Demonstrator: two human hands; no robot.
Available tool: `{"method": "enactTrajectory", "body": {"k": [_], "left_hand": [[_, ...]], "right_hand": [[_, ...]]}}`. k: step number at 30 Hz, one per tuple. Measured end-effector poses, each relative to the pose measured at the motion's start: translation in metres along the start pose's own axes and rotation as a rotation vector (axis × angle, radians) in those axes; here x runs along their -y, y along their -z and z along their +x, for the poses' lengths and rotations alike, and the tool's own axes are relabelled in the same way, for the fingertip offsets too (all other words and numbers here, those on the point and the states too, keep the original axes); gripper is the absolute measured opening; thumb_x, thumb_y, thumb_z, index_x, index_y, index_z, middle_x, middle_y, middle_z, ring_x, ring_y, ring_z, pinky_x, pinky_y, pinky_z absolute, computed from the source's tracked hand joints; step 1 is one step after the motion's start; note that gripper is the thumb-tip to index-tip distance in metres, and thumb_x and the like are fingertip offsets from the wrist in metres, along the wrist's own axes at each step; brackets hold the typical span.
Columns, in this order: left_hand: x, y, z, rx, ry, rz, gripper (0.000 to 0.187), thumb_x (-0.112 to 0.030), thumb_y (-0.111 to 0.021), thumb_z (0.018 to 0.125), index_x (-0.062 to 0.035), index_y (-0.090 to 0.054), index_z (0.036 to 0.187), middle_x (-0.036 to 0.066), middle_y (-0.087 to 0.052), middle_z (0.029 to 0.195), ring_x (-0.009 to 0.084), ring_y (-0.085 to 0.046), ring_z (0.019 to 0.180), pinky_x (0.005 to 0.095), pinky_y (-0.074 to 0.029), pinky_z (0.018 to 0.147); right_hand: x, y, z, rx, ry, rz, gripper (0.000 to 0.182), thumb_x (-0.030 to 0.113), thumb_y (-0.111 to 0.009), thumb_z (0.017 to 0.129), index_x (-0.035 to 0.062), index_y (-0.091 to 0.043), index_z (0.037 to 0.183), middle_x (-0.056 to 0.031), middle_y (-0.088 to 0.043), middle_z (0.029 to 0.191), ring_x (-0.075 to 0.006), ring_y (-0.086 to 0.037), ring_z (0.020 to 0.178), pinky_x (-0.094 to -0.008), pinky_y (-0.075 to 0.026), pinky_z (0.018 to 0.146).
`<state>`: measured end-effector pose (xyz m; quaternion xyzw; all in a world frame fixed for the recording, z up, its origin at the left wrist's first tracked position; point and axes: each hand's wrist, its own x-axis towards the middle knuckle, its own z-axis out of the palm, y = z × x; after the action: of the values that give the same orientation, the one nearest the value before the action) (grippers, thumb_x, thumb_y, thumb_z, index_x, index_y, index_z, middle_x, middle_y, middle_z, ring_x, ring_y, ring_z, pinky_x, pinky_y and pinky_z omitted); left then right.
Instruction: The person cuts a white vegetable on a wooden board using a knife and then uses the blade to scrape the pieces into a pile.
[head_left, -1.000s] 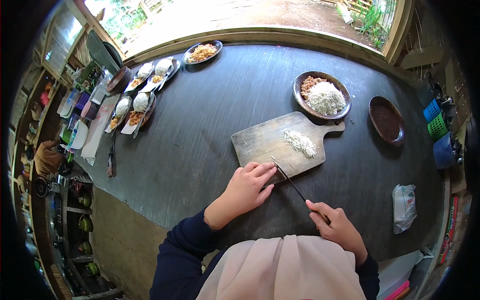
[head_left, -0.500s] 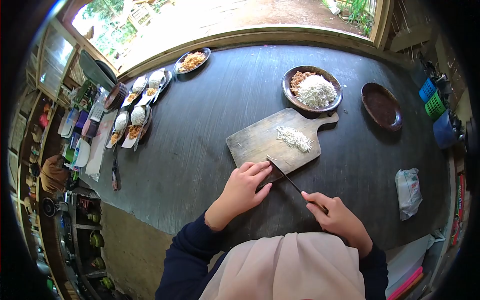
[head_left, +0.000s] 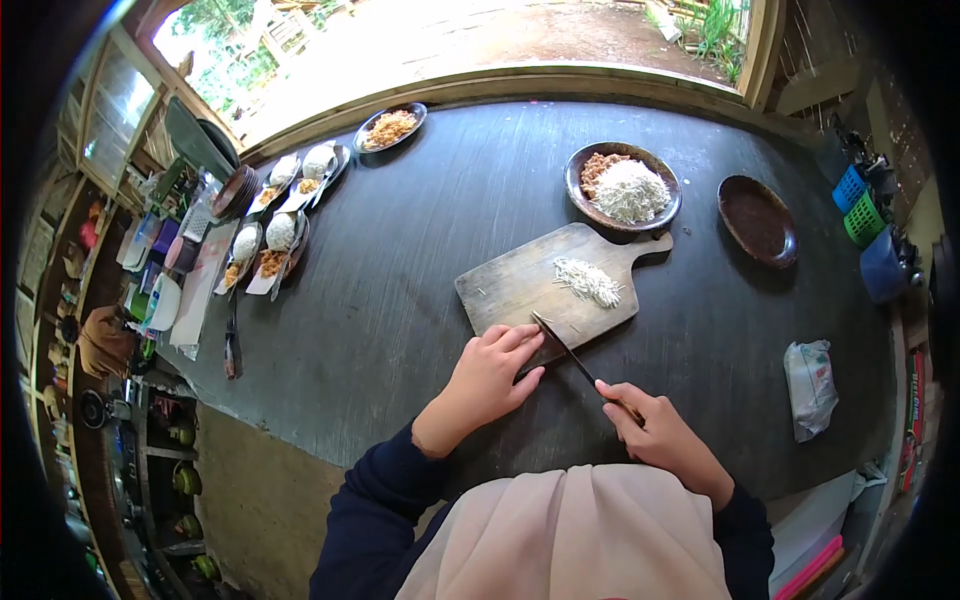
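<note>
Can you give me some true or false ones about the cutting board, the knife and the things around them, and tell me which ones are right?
1. The right hand holds a dark, thin-bladed knife. True.
2. The white plastic packet lies on the paddle-shaped wooden cutting board. False: the packet lies on the dark table.
3. A pile of thin white strips is on the board. True.
4. The round brown bowl holds only white food. False: there is reddish-brown food too.
</note>
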<state>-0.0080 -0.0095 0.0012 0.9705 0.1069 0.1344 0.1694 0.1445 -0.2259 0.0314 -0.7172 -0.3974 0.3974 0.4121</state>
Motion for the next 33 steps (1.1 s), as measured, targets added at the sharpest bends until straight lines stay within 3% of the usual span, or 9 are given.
{"method": "enactTrajectory", "body": {"k": [1, 3, 6, 7, 9, 18, 22, 33], "left_hand": [[0.001, 0.000, -0.001, -0.007, 0.003, -0.002, 0.043, -0.023, -0.068, 0.086, -0.0027, -0.064, 0.123, 0.008, -0.061, 0.130, 0.0269, -0.057, 0.111, 0.0388, -0.047, 0.094], [0.002, 0.001, -0.001, -0.009, 0.008, -0.010, 0.042, -0.024, -0.068, 0.086, -0.0030, -0.064, 0.123, 0.008, -0.060, 0.130, 0.0268, -0.056, 0.111, 0.0387, -0.047, 0.093], [0.005, -0.003, -0.002, -0.013, -0.001, -0.002, 0.042, -0.026, -0.065, 0.088, -0.0035, -0.064, 0.123, 0.007, -0.060, 0.130, 0.0253, -0.056, 0.113, 0.0380, -0.047, 0.091], [0.005, -0.004, -0.002, -0.017, -0.015, 0.018, 0.042, -0.029, -0.063, 0.089, -0.0036, -0.065, 0.122, 0.006, -0.060, 0.129, 0.0239, -0.055, 0.114, 0.0372, -0.047, 0.090], [0.004, -0.003, -0.002, -0.017, -0.006, 0.024, 0.042, -0.029, -0.063, 0.089, -0.0038, -0.064, 0.123, 0.006, -0.060, 0.129, 0.0238, -0.055, 0.114, 0.0373, -0.047, 0.090], [0.002, -0.003, -0.002, -0.003, 0.016, 0.000, 0.042, -0.026, -0.067, 0.088, -0.0038, -0.064, 0.123, 0.006, -0.059, 0.131, 0.0260, -0.055, 0.114, 0.0392, -0.047, 0.092], [0.000, 0.000, -0.003, 0.005, 0.018, 0.003, 0.043, -0.027, -0.067, 0.087, -0.0035, -0.063, 0.123, 0.007, -0.059, 0.131, 0.0262, -0.055, 0.114, 0.0391, -0.047, 0.093], [0.000, -0.003, -0.002, -0.046, -0.003, 0.009, 0.047, -0.029, -0.069, 0.084, 0.0010, -0.064, 0.120, 0.012, -0.060, 0.129, 0.0290, -0.056, 0.113, 0.0401, -0.048, 0.093]], "right_hand": [[-0.002, -0.001, 0.000, 0.008, 0.005, -0.009, 0.030, 0.013, -0.058, 0.098, 0.0031, -0.060, 0.126, -0.0195, -0.060, 0.068, -0.0138, -0.050, 0.052, -0.0306, -0.043, 0.054], [-0.008, -0.002, -0.002, 0.013, -0.027, 0.027, 0.033, 0.013, -0.057, 0.099, 0.0061, -0.059, 0.132, -0.0011, -0.053, 0.065, -0.0055, -0.046, 0.052, -0.0243, -0.039, 0.049], [0.002, 0.003, -0.006, 0.034, -0.064, 0.046, 0.033, 0.014, -0.058, 0.099, 0.0069, -0.060, 0.132, 0.0002, -0.052, 0.064, -0.0051, -0.046, 0.053, -0.0238, -0.039, 0.049], [0.005, 0.004, -0.007, 0.039, -0.061, 0.040, 0.033, 0.014, -0.058, 0.099, 0.0069, -0.060, 0.132, 0.0002, -0.052, 0.064, -0.0051, -0.046, 0.053, -0.0238, -0.039, 0.049], [0.010, 0.004, -0.008, 0.011, -0.126, 0.042, 0.031, 0.015, -0.059, 0.098, 0.0041, -0.061, 0.127, -0.0087, -0.054, 0.060, -0.0087, -0.045, 0.051, -0.0280, -0.040, 0.053], [0.001, 0.004, -0.007, 0.008, -0.009, -0.052, 0.031, 0.014, -0.059, 0.097, 0.0044, -0.061, 0.127, -0.0119, -0.054, 0.060, -0.0093, -0.045, 0.051, -0.0282, -0.041, 0.053], [0.015, 0.007, -0.007, 0.034, -0.145, -0.004, 0.032, 0.014, -0.060, 0.097, 0.0039, -0.061, 0.127, -0.0147, -0.054, 0.062, -0.0103, -0.045, 0.053, -0.0278, -0.040, 0.055], [0.000, -0.004, 0.012, -0.016, 0.037, -0.057, 0.031, 0.015, -0.059, 0.098, 0.0055, -0.060, 0.128, -0.0168, -0.058, 0.068, -0.0133, -0.049, 0.056, -0.0296, -0.044, 0.058]]}}
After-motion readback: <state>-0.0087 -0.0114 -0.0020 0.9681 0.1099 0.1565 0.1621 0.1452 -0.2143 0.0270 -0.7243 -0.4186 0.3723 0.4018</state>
